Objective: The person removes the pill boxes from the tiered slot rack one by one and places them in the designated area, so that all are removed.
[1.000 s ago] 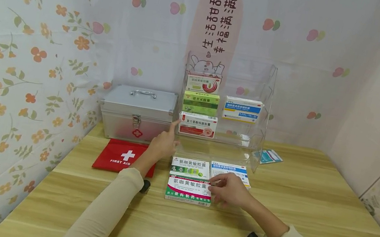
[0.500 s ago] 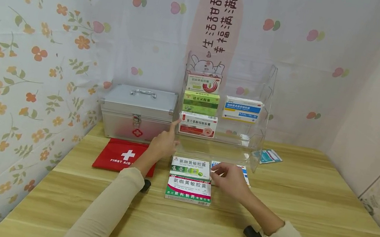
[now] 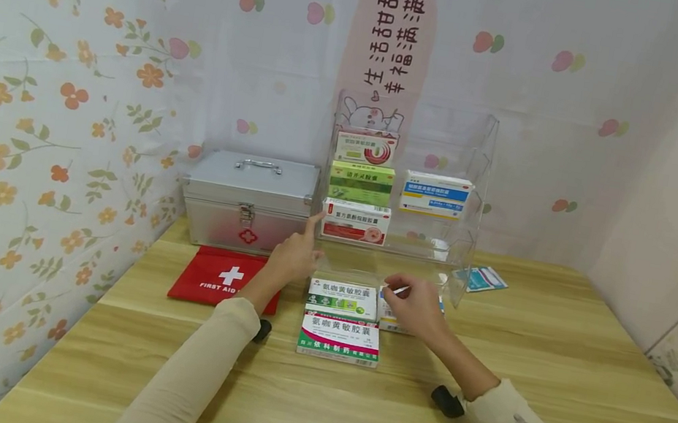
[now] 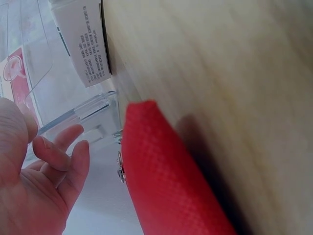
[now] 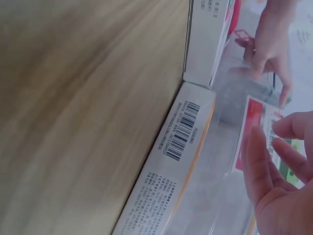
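Observation:
My left hand is at the left side of a clear acrylic display rack, its index finger straight against the side beside a red-and-white medicine box. Its other fingers are bent loosely in the left wrist view. My right hand hovers above a blue-and-white medicine box on the table, partly covering it in the head view. Thumb and fingers there are bent and apart, with nothing between them. Left of it lie a green-and-white medicine box and, in front, a magenta-and-green one.
The rack also bears a white box, a green box and a blue-and-white one. A silver first-aid case stands left, with a red first-aid pouch before it. A teal sachet lies right of the rack.
My right hand has moved from the right edge of the magenta-and-green box back toward the rack, over the blue-and-white box. My left hand has stayed at the rack's side.

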The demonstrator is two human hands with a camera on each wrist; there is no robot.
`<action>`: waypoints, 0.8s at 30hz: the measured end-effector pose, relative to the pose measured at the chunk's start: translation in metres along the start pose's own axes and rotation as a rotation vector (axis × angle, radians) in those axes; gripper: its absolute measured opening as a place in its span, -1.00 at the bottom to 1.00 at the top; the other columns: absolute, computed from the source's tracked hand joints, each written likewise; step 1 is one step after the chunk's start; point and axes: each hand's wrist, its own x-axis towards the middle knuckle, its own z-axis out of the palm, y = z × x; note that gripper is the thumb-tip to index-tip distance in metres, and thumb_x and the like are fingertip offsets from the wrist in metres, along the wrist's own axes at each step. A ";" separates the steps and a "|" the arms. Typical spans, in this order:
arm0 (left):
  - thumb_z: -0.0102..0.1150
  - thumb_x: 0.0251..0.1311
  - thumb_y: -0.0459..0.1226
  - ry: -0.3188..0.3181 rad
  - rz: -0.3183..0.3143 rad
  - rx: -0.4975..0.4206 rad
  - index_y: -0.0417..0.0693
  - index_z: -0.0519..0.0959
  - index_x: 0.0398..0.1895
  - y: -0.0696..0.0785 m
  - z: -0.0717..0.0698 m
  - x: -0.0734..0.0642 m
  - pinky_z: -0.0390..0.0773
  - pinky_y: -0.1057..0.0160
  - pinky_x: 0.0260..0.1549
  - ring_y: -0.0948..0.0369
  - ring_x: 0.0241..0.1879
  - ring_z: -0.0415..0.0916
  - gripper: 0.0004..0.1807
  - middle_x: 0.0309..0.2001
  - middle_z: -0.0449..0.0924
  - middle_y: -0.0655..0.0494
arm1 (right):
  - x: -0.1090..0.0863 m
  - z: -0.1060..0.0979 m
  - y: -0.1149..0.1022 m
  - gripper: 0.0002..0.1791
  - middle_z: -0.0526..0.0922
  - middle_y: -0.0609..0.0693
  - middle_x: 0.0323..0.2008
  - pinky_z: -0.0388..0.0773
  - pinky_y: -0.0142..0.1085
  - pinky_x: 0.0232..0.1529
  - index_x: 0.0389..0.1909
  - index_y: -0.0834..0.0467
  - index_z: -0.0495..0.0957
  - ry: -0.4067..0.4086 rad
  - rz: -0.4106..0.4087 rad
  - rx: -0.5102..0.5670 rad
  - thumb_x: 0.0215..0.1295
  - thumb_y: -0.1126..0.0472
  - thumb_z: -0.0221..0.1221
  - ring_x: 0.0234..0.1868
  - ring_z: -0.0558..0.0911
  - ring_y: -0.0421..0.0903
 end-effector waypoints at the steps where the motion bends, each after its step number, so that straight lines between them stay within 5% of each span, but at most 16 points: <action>1: 0.18 0.36 -0.24 0.002 -0.003 -0.002 0.33 -0.27 0.56 0.000 0.000 0.000 0.27 0.26 -0.73 0.21 -0.71 0.19 -0.04 -0.65 0.43 0.01 | 0.002 0.000 0.001 -0.88 0.73 0.09 -0.34 0.60 -0.28 -0.42 -0.25 0.28 0.69 0.010 -0.007 0.001 0.22 0.35 0.27 -0.41 0.68 -0.06; 13: 0.19 0.36 -0.22 0.005 0.000 -0.002 0.33 -0.27 0.56 -0.002 0.002 0.001 0.28 0.25 -0.73 0.20 -0.70 0.22 -0.05 -0.64 0.42 0.00 | 0.017 0.002 0.004 -0.81 0.72 0.19 -0.18 0.63 -0.18 -0.39 -0.16 0.29 0.68 0.054 0.032 -0.004 0.24 0.32 0.25 -0.25 0.73 0.08; 24: 0.20 0.35 -0.24 -0.002 -0.012 -0.008 0.35 -0.27 0.55 -0.001 0.001 0.002 0.34 0.22 -0.69 0.18 -0.68 0.28 -0.03 -0.60 0.46 0.01 | 0.033 0.003 0.008 -0.71 0.65 0.23 -0.01 0.54 0.04 -0.13 -0.06 0.28 0.67 0.100 0.011 -0.096 0.18 0.30 0.27 -0.06 0.62 0.18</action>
